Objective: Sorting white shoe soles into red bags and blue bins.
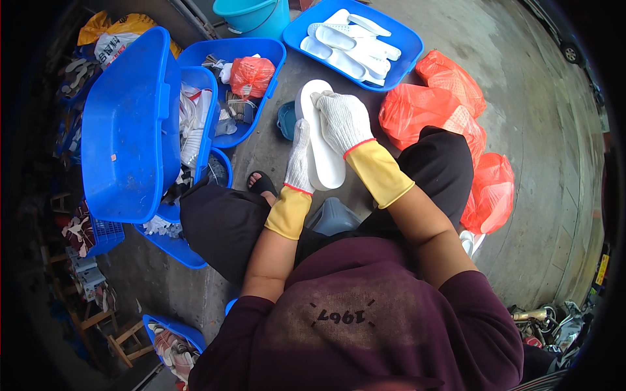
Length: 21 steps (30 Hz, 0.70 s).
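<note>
White and smooth, the sole (317, 140) is held up in front of your body, above the gap between your knees, its long side running from far to near with the near end a little to the right. Your left hand (299, 156), in a white knit glove with a yellow cuff, is closed along its left edge; the thumb side faces up, and most of those fingers are hidden. Your right hand (344, 122), gloved the same way, lies over the right edge toward the far end, its fingers bent and bunched against the upper face; you cannot tell whether they pinch anything there.

Just left of the sole and lower, a small teal bowl (285, 122) sits on the concrete floor (541, 130). Farther off, a blue tub (407, 39) carries a pile of white slippers (336, 37), with a turquoise bucket (261, 23) to its left. On the right, red-orange plastic bags (417, 111) bulge beside your right knee. On the left, a large blue basin (124, 137) stands tipped up among other blue tubs, one holding a knotted red bag (251, 76). Near your left knee, your foot wears a black sandal (262, 184).
</note>
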Each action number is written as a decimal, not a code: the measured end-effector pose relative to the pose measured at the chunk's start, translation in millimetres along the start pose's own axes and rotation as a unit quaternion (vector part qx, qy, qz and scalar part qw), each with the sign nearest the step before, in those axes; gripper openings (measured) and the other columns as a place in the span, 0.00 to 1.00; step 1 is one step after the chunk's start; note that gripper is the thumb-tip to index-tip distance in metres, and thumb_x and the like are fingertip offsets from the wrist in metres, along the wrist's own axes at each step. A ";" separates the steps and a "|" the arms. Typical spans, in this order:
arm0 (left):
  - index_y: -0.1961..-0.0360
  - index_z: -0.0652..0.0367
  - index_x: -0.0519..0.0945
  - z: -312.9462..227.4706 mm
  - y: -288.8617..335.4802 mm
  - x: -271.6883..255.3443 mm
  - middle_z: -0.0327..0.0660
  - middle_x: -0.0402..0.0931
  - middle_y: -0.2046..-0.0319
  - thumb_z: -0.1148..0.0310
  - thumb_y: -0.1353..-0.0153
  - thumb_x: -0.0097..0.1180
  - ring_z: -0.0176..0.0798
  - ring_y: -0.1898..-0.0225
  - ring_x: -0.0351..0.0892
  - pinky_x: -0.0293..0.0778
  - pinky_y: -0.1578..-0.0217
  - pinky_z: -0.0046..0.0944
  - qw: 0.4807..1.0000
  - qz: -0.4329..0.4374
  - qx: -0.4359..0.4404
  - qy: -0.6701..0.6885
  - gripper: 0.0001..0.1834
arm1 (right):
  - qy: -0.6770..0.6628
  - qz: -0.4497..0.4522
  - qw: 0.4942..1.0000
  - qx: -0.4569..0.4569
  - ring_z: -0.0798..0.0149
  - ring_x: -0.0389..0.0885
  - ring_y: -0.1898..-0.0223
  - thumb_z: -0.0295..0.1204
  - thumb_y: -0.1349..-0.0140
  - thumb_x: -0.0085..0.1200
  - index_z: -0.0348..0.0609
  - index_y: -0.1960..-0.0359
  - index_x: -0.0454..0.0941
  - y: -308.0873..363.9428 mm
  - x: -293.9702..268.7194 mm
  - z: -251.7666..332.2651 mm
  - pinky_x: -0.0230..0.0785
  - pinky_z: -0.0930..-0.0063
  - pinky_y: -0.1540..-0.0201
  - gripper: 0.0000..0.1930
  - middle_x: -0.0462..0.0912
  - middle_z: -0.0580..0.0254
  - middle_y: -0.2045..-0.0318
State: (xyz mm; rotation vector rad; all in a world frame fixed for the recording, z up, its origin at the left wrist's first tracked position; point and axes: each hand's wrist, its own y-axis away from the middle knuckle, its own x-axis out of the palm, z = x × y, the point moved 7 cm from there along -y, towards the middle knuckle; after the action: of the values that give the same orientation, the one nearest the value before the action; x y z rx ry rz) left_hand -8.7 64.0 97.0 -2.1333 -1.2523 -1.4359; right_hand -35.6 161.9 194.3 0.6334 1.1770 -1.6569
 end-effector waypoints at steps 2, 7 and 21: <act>0.22 0.54 0.59 4.2 2.0 -5.9 0.45 0.68 0.30 0.40 0.25 0.48 0.46 0.33 0.73 0.70 0.33 0.47 0.999 -0.033 -0.015 -0.020 0.41 | 0.020 0.029 0.998 0.047 0.45 0.87 0.60 0.28 0.33 0.50 0.41 0.60 0.86 -16.8 12.9 -17.8 0.79 0.54 0.56 0.11 0.87 0.47 0.64; 0.21 0.50 0.57 -8.9 3.3 9.0 0.44 0.67 0.29 0.40 0.24 0.48 0.45 0.32 0.72 0.70 0.32 0.46 0.998 0.023 0.048 -0.045 0.40 | -0.200 -0.057 0.972 -0.107 0.42 0.85 0.59 0.23 0.35 0.56 0.40 0.57 0.86 -18.8 19.0 2.2 0.77 0.57 0.54 0.08 0.86 0.45 0.62; 0.23 0.57 0.61 -5.8 -1.5 -22.4 0.49 0.71 0.32 0.41 0.27 0.55 0.47 0.36 0.76 0.76 0.37 0.47 0.998 -0.047 -0.014 -0.026 0.42 | -0.066 -0.053 0.992 -0.094 0.42 0.85 0.60 0.26 0.32 0.49 0.45 0.46 0.82 -28.3 6.5 -11.8 0.76 0.53 0.58 0.15 0.86 0.47 0.60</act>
State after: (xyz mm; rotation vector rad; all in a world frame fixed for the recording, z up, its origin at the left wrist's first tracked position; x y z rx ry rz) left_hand -16.3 49.9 80.2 -2.1695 -1.3760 -1.4520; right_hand -65.3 171.8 195.8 0.3435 1.2684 -1.6255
